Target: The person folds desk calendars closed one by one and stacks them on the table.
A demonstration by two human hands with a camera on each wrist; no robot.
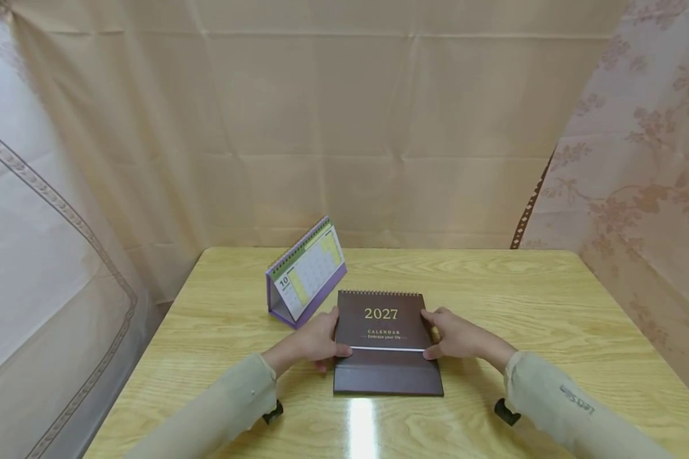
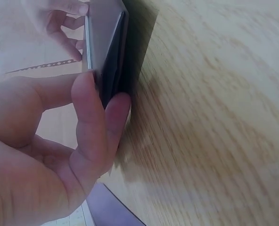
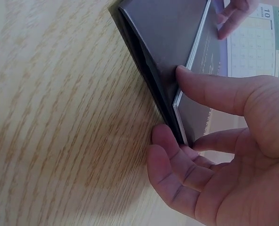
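Observation:
A dark brown desk calendar point(image 1: 381, 322) marked 2027, with a spiral binding along its far edge, lies nearly flat in front of me. My left hand point(image 1: 316, 338) grips its left edge, thumb on the top face and fingers at the side. On the opposite edge my right hand point(image 1: 458, 336) holds it the same way. In the right wrist view the calendar's dark folded base point(image 3: 146, 59) shows below the white page edges. Behind my left hand stands a purple desk calendar point(image 1: 310, 274), propped like a tent and turned to a page numbered 10.
Everything stands on a yellow wood-grain table point(image 1: 494, 287). A beige cloth point(image 1: 379, 127) hangs behind its far edge, with patterned cloth point(image 1: 654, 166) on the right and pale cloth point(image 1: 34, 242) on the left. Light reflects off the table near its front.

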